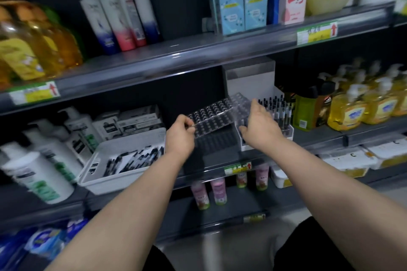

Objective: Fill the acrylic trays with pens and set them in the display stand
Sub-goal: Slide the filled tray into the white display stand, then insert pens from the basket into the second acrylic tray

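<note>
While holding the empty acrylic tray (209, 119) over the shelf (220, 154), pinches its corner with left grip (179, 133), right grip (259, 123) flat and open at its other side. Seems early: one full tray (275, 109) in display stand (248, 81), loose pens (136, 158) in basket (123, 185).

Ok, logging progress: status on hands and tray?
Left hand pinches corner of empty acrylic tray. Right hand at its other side, grip unclear. Display stand already holds pens.

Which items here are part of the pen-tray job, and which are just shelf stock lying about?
Job: acrylic tray, pinched by the left hand; right hand at its right edge; loose pens in the white basket; display stand with upright pens.
Lying about: shampoo bottles; yellow soap bottles; white pump bottles.
</note>
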